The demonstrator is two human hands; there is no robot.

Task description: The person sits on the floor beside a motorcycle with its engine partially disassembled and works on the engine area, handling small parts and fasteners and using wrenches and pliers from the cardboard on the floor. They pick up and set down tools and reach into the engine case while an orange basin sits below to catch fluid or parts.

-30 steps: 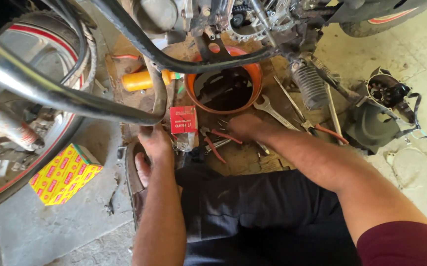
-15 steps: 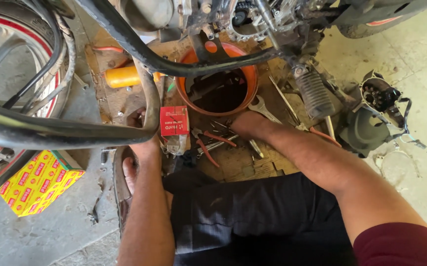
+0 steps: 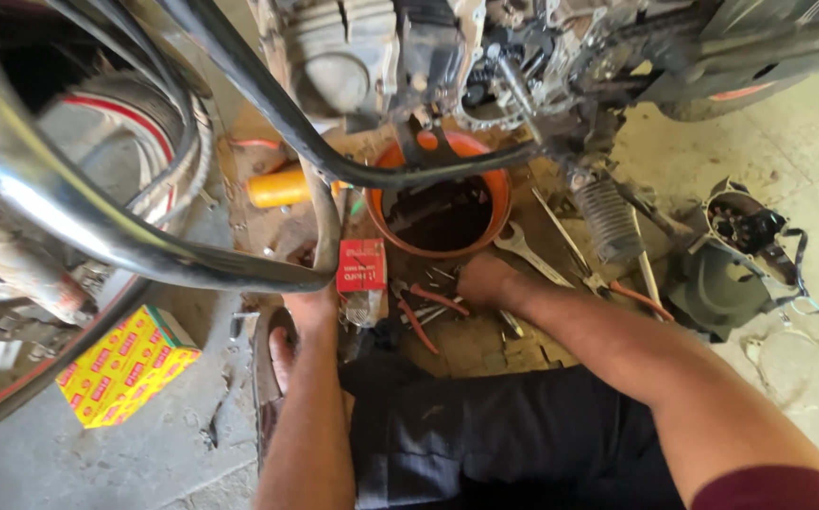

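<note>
Landmark: orange bowl [image 3: 496, 194]. Yellow box [image 3: 126, 365] lies far left of it. My left hand [image 3: 313, 307] rests below-left beside the red packet [image 3: 361, 264]; fingers hidden, cannot tell. My right hand [image 3: 485, 280], just below it, fingers curled down among pliers [image 3: 433, 312]; whether gripping, cannot tell.

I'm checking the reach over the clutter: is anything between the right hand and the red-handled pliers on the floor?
Nothing visible. The right hand rests among the scattered tools, with the pliers just beside it on its left. Whether the fingers touch them cannot be told.
</note>
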